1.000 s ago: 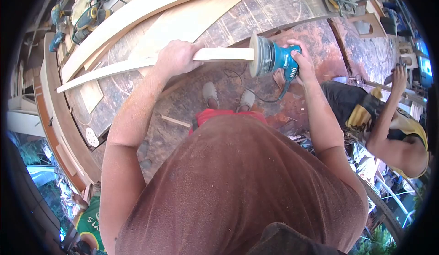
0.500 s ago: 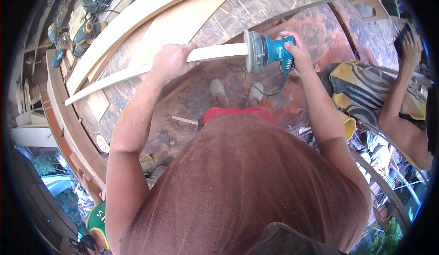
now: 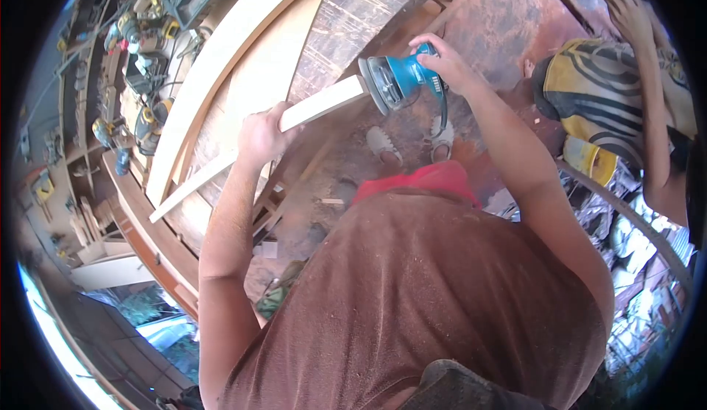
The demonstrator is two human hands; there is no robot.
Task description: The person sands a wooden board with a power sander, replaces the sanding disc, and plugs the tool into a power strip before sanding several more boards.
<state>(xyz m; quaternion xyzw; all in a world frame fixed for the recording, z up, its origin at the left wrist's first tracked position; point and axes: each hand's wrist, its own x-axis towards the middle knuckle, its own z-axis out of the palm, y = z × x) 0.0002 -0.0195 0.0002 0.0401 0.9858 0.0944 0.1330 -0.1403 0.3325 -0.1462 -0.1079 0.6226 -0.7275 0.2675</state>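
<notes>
A long, narrow wooden strip point(image 3: 324, 104) slants up to the right, its lower left end over the workbench. My left hand point(image 3: 261, 136) is closed around the strip near its middle. In my right hand point(image 3: 445, 64) is a teal and black sander point(image 3: 401, 79), gripped by its body, with its round pad against the upper right end of the strip. A dark cord hangs from the sander.
A wide curved wooden piece point(image 3: 221, 68) lies on the workbench point(image 3: 350, 12). Power tools point(image 3: 151, 119) and cords crowd the upper left. At the right is another person in patterned shorts point(image 3: 593, 93), beside a yellow bucket point(image 3: 600, 161).
The view has turned, and the strip now slants more steeply. The sander shows further left, still at the strip's end. The co-worker's raised hand has moved up and left in view.
</notes>
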